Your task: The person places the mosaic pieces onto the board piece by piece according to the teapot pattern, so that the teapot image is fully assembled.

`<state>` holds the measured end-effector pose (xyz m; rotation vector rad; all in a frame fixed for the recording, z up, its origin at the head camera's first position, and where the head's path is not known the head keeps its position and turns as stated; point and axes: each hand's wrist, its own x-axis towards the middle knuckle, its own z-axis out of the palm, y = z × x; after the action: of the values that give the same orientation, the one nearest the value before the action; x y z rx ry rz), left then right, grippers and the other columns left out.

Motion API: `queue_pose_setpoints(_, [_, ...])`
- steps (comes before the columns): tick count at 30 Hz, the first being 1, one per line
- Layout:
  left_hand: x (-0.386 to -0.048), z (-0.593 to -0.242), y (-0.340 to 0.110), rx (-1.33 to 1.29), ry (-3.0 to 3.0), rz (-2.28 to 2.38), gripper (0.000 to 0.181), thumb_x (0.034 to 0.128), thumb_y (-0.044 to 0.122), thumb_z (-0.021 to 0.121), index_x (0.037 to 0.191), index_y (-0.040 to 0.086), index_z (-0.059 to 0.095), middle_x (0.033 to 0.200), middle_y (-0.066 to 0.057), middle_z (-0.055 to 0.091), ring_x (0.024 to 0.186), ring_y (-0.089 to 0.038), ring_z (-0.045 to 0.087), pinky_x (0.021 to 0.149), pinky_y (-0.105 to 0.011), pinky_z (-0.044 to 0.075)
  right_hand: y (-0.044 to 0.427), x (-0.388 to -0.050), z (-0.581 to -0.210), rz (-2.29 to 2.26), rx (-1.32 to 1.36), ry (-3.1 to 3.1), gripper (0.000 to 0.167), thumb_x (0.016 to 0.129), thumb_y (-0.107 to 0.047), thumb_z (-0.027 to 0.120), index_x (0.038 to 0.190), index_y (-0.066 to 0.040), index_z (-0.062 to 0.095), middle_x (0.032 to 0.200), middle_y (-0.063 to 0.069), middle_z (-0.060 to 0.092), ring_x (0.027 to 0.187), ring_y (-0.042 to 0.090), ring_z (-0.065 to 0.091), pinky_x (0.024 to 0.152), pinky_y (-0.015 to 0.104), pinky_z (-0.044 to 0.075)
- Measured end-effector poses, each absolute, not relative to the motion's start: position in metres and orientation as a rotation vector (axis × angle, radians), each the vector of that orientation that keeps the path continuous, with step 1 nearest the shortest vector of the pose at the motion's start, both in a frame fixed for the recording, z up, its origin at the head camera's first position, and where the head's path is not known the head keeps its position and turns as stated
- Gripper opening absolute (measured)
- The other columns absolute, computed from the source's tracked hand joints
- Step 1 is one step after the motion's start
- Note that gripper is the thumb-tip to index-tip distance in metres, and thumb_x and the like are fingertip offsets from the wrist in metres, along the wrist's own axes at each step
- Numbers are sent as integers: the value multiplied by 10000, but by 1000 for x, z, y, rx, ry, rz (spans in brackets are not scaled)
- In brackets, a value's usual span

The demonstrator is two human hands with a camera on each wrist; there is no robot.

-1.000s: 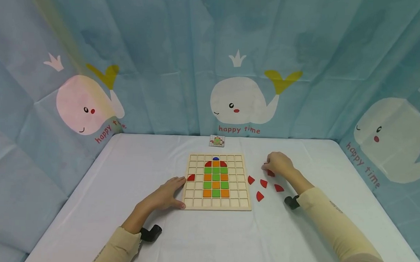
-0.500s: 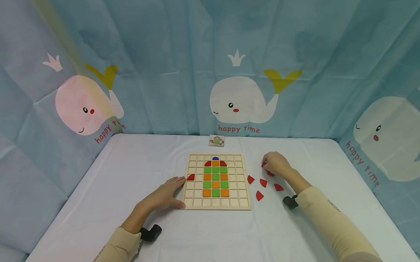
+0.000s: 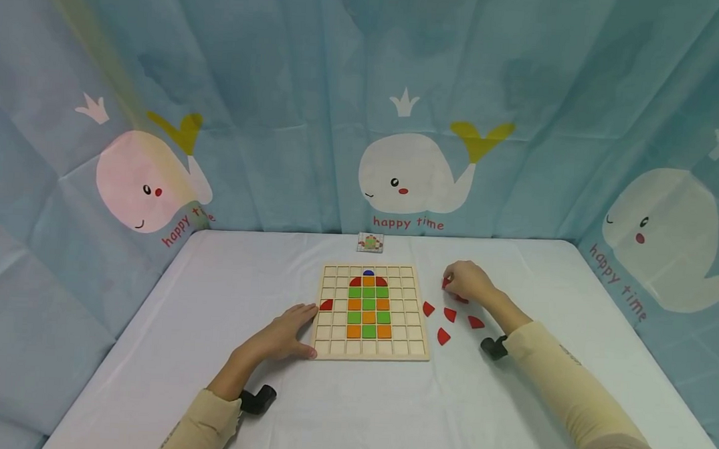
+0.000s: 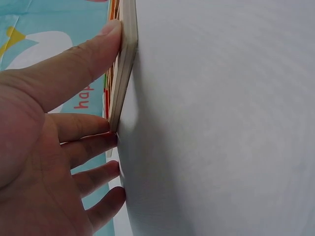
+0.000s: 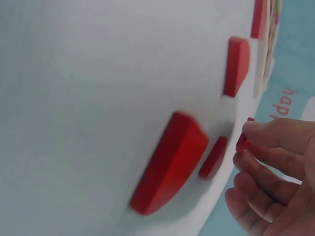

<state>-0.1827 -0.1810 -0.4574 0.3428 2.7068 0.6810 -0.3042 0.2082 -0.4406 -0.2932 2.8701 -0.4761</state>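
Observation:
My right hand (image 3: 470, 281) pinches a red quarter-circle block (image 5: 243, 140) between thumb and fingertips, right of the wooden grid board (image 3: 408, 344). Several more red quarter-circle blocks (image 3: 443, 337) lie loose on the table below it, one partly under the hand. With fingers spread, my left hand (image 3: 282, 332) rests against the board's left edge; in the left wrist view its thumb (image 4: 83, 66) touches the board's side. On the board, green and orange squares (image 3: 369, 304) form a column block, with red quarter-circles (image 3: 382, 282) and a blue half-circle (image 3: 369, 273) on top. One red quarter-circle (image 3: 326, 305) sits in the left column.
A small picture card (image 3: 370, 243) lies behind the board near the table's far edge. The white-covered table (image 3: 351, 412) meets a blue curtain (image 3: 289, 181) printed with whales at the back and sides. Black wrist cameras (image 3: 259, 399) sit at both wrists.
My right hand has lifted a red quarter-circle block and shifted slightly left toward the board with it. The left hand stays at the board's left edge.

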Motion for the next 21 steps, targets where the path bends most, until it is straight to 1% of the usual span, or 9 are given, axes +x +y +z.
queue_pose_setpoints(7, [-182,-456,-181,332,2698,708,934,726,276,850,1495,47,371,1578,-142,334,1481,-383,229,1153,-615,262,198,-297,-436,-545,-360,2878,284,857,-116,696,1111,12,703,1027,154,686,866,237,582,797,385,560])
queue_pose_setpoints(12, [-181,-456,-182,329,2690,718,934,725,282,851,1494,52,375,1575,-141,338,1480,-386,230,1152,-619,260,189,-294,-436,-576,-385,2868,289,854,-115,704,1120,-1,702,1035,140,686,906,245,588,881,416,554])
queue_pose_setpoints(17, [-182,-457,-183,338,2695,714,938,722,285,853,1492,42,375,1573,-144,342,1478,-386,236,1155,-614,258,182,-292,-436,-585,-449,2890,272,844,-107,705,1095,-3,712,987,117,692,886,232,600,871,415,550])
queue_pose_setpoints(21, [-182,-456,-182,339,2701,707,937,721,284,853,1491,42,377,1570,-153,343,1475,-393,238,1150,-622,261,179,-292,-435,-577,-453,2895,276,844,-109,706,1101,-8,712,997,114,696,892,224,606,881,408,553])
